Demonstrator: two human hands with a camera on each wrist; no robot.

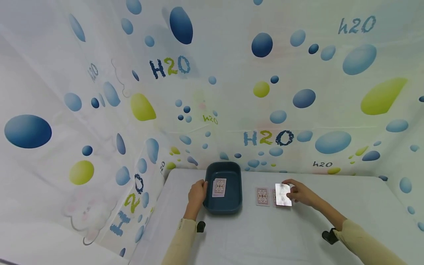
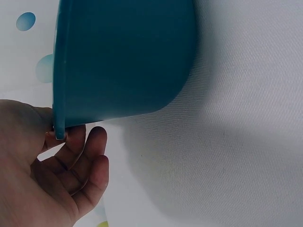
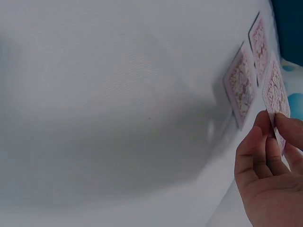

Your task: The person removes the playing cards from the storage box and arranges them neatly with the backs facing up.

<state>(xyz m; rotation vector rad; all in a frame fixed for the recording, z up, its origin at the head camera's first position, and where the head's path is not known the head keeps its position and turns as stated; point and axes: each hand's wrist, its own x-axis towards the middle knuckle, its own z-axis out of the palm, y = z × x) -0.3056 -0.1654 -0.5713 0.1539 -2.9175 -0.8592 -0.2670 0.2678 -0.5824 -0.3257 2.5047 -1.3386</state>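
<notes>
My left hand (image 1: pixel 197 192) pinches the left rim of a dark blue plastic basin (image 1: pixel 237 191), thumb and fingers on either side of the edge in the left wrist view. Inside the basin lie overlapping playing cards (image 1: pixel 219 187) with red patterned backs. To the right, my right hand (image 1: pixel 300 193) holds a playing card (image 1: pixel 283 195) between thumb and fingers, raised above the table. In the head view its face is washed out by glare; the right wrist view shows its patterned back (image 3: pixel 276 90). One card (image 1: pixel 262 196) lies on the table, and another (image 3: pixel 240 87) is partly hidden behind the held one.
A white cloth covers the table (image 1: pixel 251 235). Behind and to the left hangs a white curtain (image 1: pixel 225 99) printed with blue and green drops. Dark wrist devices (image 1: pixel 330 236) sit at both sleeve cuffs.
</notes>
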